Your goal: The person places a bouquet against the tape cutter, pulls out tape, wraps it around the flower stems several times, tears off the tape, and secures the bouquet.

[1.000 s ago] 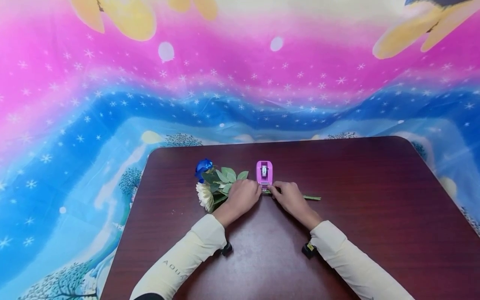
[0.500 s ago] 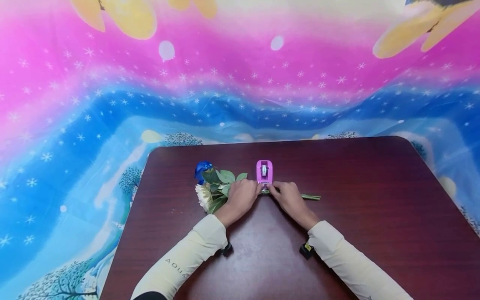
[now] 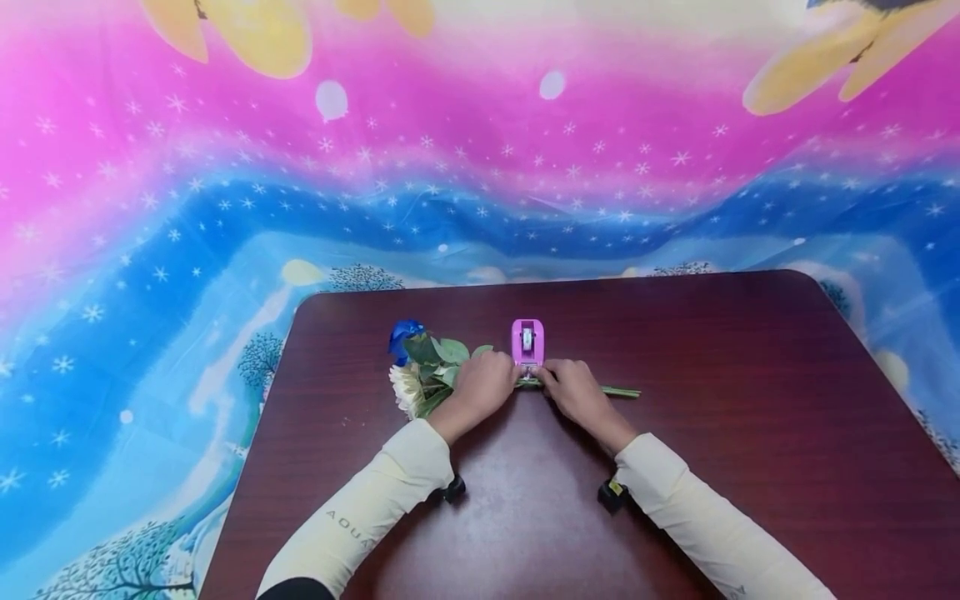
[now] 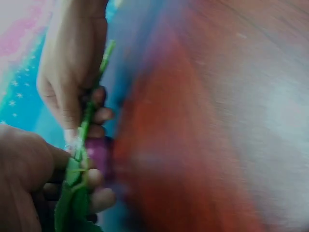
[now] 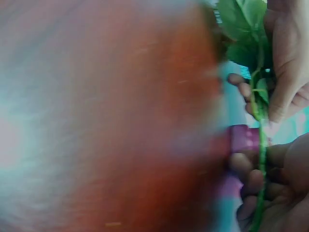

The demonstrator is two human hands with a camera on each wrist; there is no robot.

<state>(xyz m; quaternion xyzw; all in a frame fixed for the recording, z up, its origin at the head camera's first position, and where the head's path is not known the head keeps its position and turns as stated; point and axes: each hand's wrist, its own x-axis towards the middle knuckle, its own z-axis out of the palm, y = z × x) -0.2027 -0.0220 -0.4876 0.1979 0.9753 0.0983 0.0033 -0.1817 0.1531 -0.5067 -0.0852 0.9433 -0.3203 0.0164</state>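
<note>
A small bunch of flowers, with a blue rose (image 3: 405, 340) and a white daisy-like flower (image 3: 406, 390), lies across both hands over the table. My left hand (image 3: 482, 390) grips the stems just below the leaves (image 3: 452, 350). Further along, my right hand (image 3: 583, 393) holds the same green stems (image 3: 624, 392), whose cut ends stick out to the right. Between the two hands, at the fingertips, the front of a pink tape dispenser (image 3: 528, 354) meets the stems. In the left wrist view, thumbs and fingers pinch the stem (image 4: 85, 124) from both sides. Whether tape sticks to it is unclear.
A dark red-brown wooden table (image 3: 735, 400) carries everything. Behind it hangs a printed cloth (image 3: 480, 150) in pink and blue. Black wrist cameras sit under both cream sleeves (image 3: 360, 500).
The leaves and flower heads have turned and shifted slightly with the stems. Both hands stay at nearly the same place, gripping the bunch in front of the tape dispenser.
</note>
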